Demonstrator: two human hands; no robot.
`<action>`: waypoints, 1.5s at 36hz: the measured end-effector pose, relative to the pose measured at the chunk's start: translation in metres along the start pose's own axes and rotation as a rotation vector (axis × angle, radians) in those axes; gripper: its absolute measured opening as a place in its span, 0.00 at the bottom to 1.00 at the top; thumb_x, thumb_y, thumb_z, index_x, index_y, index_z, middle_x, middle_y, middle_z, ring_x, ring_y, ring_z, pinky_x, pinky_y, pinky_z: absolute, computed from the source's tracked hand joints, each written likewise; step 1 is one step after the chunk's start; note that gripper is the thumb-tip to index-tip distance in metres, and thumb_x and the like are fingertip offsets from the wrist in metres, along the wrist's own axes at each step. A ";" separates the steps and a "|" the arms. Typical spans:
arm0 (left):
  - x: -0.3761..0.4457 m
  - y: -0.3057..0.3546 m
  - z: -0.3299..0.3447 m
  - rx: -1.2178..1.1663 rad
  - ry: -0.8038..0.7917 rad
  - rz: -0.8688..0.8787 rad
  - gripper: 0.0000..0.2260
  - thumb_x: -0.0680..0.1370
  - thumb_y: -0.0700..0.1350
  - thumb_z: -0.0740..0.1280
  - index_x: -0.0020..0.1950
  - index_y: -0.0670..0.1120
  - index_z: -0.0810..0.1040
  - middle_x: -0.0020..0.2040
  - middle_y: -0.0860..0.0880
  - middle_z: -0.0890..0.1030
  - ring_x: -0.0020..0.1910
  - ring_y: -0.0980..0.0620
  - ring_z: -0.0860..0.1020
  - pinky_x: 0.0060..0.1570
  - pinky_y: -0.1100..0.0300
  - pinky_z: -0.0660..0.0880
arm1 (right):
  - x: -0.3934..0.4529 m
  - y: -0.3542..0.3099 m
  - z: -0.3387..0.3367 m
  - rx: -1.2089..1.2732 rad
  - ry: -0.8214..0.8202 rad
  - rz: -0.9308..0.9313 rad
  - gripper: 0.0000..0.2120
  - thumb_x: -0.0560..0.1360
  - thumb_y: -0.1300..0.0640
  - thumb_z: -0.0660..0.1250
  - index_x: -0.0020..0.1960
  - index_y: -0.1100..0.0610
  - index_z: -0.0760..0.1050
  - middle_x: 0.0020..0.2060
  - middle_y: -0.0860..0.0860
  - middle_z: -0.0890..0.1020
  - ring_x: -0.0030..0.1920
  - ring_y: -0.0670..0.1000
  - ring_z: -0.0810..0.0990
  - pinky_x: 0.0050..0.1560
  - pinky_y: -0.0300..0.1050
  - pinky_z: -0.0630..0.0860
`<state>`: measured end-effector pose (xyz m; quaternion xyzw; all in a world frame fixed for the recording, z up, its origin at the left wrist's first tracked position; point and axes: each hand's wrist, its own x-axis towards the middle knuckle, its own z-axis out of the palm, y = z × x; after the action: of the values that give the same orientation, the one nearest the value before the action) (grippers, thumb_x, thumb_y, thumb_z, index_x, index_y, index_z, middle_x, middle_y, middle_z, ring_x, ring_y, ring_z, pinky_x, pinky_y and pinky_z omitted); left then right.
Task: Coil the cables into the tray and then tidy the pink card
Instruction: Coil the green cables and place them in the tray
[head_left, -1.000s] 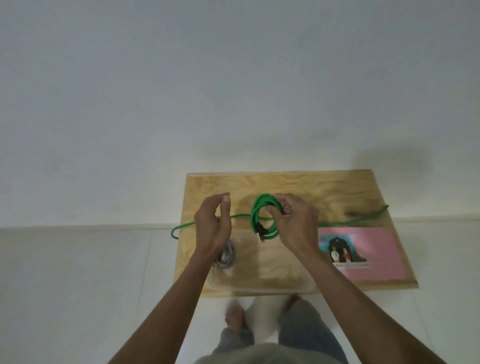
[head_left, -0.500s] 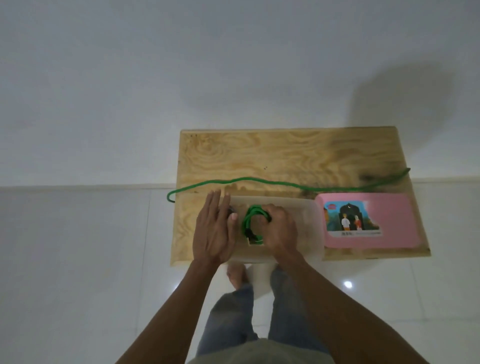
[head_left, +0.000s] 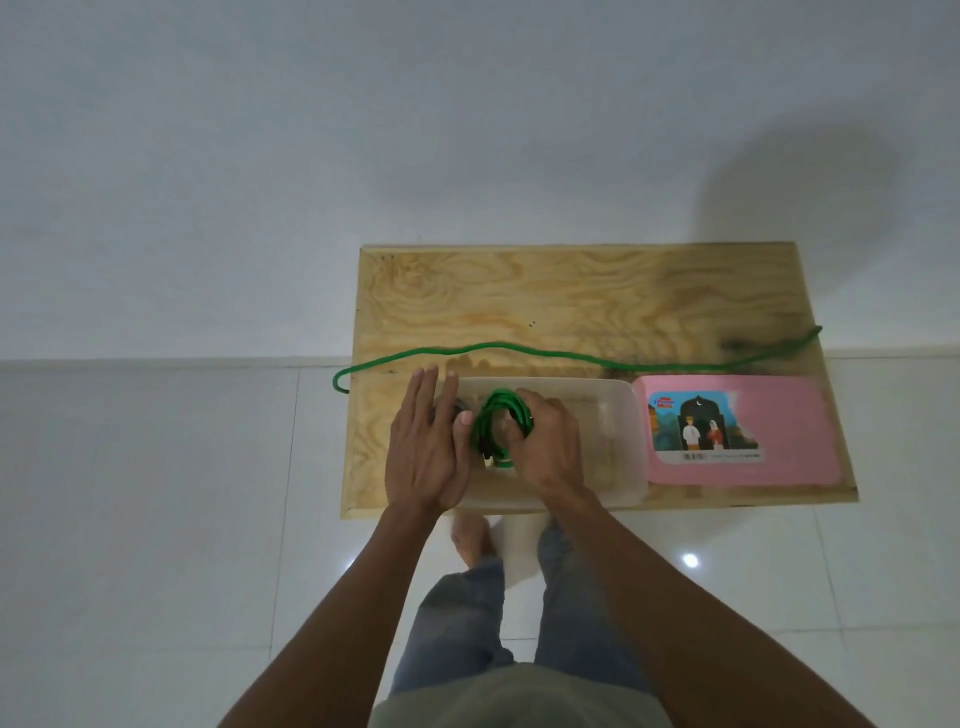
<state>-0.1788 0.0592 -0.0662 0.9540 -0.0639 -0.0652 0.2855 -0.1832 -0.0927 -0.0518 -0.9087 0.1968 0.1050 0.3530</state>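
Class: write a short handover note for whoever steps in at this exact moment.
Right hand: shut on the green cable coil, low in the clear tray.
Left hand: open, flat over the tray's left end.
Done: part of the green cable is coiled.
Left: the loose green cable stretched across the wooden board; then tidy the pink card, right of the tray.

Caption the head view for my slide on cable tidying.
Right hand lowers a coiled green cable into the clear tray; left hand flat beside it.
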 end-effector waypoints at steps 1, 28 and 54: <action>0.000 0.000 0.000 0.001 -0.001 0.003 0.30 0.84 0.59 0.42 0.80 0.45 0.64 0.81 0.43 0.62 0.81 0.45 0.55 0.76 0.46 0.60 | -0.001 0.001 0.000 0.000 -0.002 0.008 0.21 0.78 0.56 0.69 0.70 0.55 0.73 0.58 0.57 0.79 0.59 0.58 0.77 0.59 0.48 0.74; 0.127 0.051 -0.025 0.038 -0.233 -0.085 0.17 0.81 0.48 0.66 0.67 0.41 0.78 0.61 0.38 0.81 0.60 0.37 0.79 0.58 0.43 0.77 | 0.093 0.037 -0.122 0.036 0.064 -0.019 0.08 0.75 0.65 0.68 0.52 0.60 0.84 0.48 0.55 0.85 0.49 0.52 0.81 0.48 0.32 0.69; 0.198 0.076 -0.021 0.106 -0.358 -0.248 0.05 0.80 0.42 0.67 0.55 0.43 0.78 0.52 0.38 0.82 0.48 0.36 0.79 0.44 0.47 0.75 | 0.162 0.038 -0.124 -0.336 -0.349 -0.134 0.14 0.76 0.64 0.61 0.60 0.58 0.77 0.57 0.58 0.74 0.56 0.63 0.77 0.53 0.51 0.74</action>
<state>0.0129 -0.0242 -0.0241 0.9414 0.0011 -0.2648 0.2090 -0.0471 -0.2489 -0.0383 -0.9336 0.0520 0.2681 0.2318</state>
